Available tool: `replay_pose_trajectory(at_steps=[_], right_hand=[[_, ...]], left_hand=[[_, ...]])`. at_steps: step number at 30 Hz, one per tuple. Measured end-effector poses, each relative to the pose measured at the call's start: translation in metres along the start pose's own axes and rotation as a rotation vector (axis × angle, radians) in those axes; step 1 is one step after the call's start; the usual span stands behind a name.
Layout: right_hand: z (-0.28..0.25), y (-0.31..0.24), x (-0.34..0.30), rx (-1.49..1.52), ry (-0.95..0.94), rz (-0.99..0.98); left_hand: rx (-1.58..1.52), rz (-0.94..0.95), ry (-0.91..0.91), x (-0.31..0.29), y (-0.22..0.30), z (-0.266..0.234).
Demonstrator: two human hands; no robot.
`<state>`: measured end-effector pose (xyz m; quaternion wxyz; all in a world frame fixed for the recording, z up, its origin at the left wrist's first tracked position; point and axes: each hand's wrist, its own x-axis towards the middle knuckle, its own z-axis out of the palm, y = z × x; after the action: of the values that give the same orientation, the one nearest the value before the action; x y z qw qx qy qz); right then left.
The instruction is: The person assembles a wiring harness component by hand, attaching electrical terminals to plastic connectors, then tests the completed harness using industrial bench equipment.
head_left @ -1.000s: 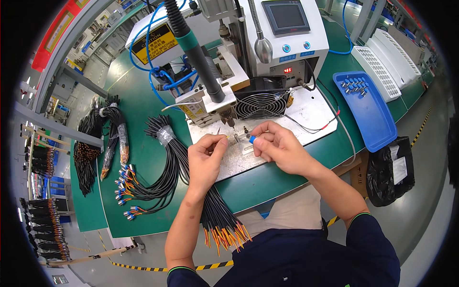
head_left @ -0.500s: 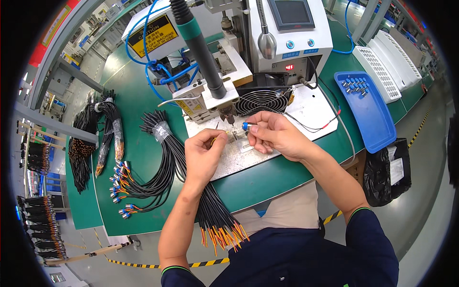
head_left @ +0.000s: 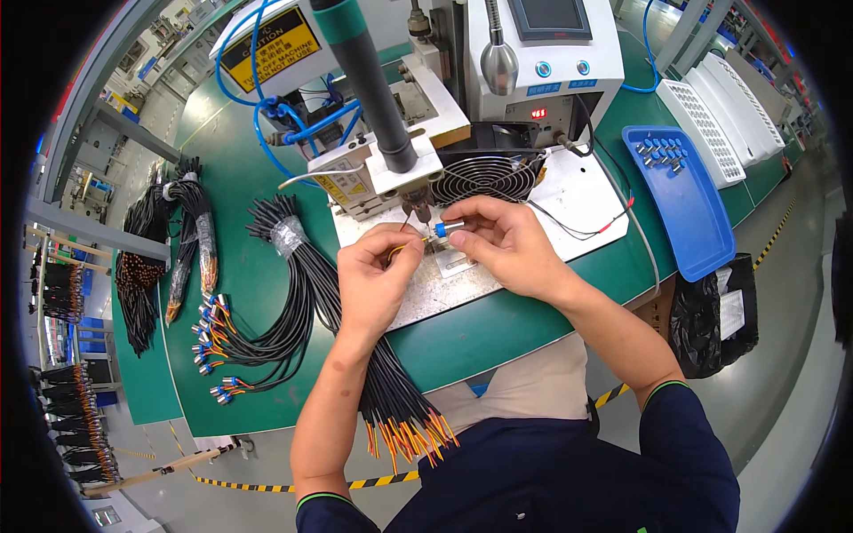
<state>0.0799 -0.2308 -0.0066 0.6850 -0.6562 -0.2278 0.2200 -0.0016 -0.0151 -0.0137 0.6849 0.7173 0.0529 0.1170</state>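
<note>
My right hand point(head_left: 515, 253) pinches a small blue-and-silver connector point(head_left: 449, 228) between thumb and forefinger, its blue end toward my left hand. My left hand point(head_left: 380, 275) is closed on a thin cable with a yellow wire point(head_left: 395, 252) showing at the fingertips. The wire's tip is at or very near the blue end; contact is too small to tell. Both hands are just below the tip of a soldering machine point(head_left: 416, 197), over its pale metal base plate point(head_left: 426, 308). A bundle of black cables point(head_left: 391, 391) with orange and yellow ends passes beside my left forearm.
Cables with blue connectors point(head_left: 210, 333) lie on the green table point(head_left: 267, 404) at left, near more black cable bundles point(head_left: 142, 266). A black round fan grille point(head_left: 484, 180) sits behind my right hand. A blue tray point(head_left: 702, 244) with several connectors stands at right, beside white perforated racks point(head_left: 702, 133).
My right hand has turned the connector and brought it left and slightly down, toward my left hand. The yellow wire now reaches toward its blue end. The view has shifted slightly.
</note>
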Motion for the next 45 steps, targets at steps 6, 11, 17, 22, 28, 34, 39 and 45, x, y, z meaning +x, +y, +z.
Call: replay_pose_trajectory(at_steps=[6, 11, 17, 22, 28, 34, 39, 45], right_hand=[[0.0028, 0.0012, 0.0014, -0.103, -0.015, -0.06], [0.0048, 0.0086, 0.004, -0.23, 0.062, -0.287], [0.0046, 0.0062, 0.004, -0.29, 0.077, -0.324], [0.0041, -0.0005, 0.0019, -0.348, 0.069, -0.346], [0.0042, 0.0005, 0.0012, -0.374, 0.073, -0.361], [0.0045, -0.0006, 0.0013, -0.378, 0.07, -0.362], [0.0041, 0.0008, 0.0011, -0.375, 0.068, -0.366], [0.0042, 0.0003, 0.0014, -0.369, 0.062, -0.369]], left_hand=[[0.029, 0.037, -0.004, 0.001, -0.0019, 0.0012], [0.009, 0.028, -0.013, 0.0011, -0.004, 0.0018], [-0.004, 0.026, -0.007, 0.0016, -0.0022, 0.0055], [0.044, 0.039, -0.008, 0.0, -0.0001, 0.0054], [0.085, 0.056, 0.002, -0.0011, 0.0007, 0.0076], [0.082, 0.061, 0.014, -0.0011, 0.0016, 0.0087], [0.091, 0.061, 0.014, -0.0012, 0.0008, 0.0089], [0.101, 0.072, 0.014, -0.0016, 0.0038, 0.0094]])
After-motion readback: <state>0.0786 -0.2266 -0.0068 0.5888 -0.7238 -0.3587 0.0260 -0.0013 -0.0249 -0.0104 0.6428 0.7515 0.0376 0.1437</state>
